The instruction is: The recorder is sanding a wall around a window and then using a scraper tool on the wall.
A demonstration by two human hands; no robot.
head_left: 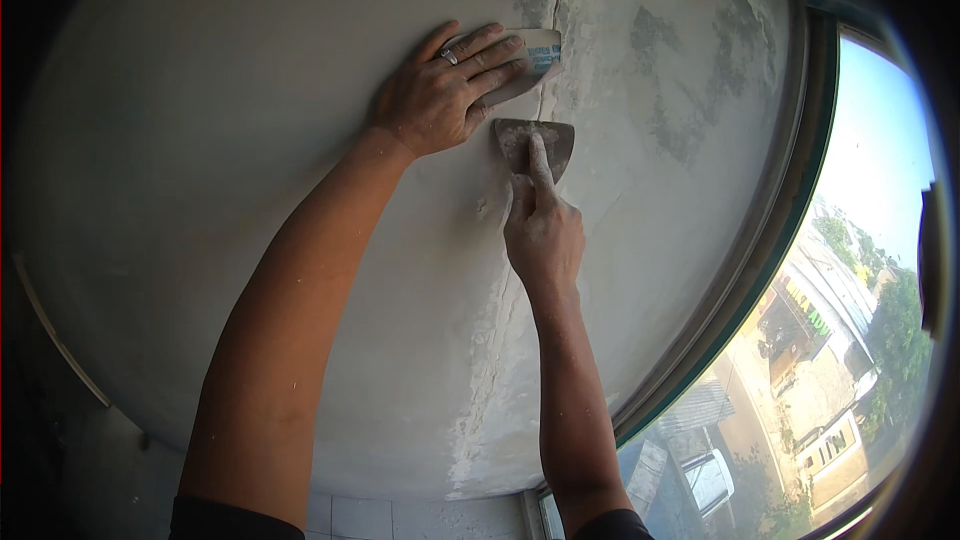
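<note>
High on the grey plastered wall (270, 120), my left hand (435, 95) holds a sheet of sandpaper (540, 52) flat under its fingers. Blue print shows on the sheet's backing, and its right corner curls away. A ring sits on one finger. Just below, my right hand (545, 230) grips a putty knife (513, 143), its index finger laid along the dusty blade. The handle is hidden in the palm. The blade lies over a long vertical crack (497, 340), its wide edge upward, close under the sandpaper. Whitish rough filler borders the crack.
To the right, a dark window frame (735, 280) bends along the wall, with buildings, trees and a parked vehicle outside. Pale tiles (362, 517) run along the bottom. Darker patches (655, 35) mark the plaster at the upper right.
</note>
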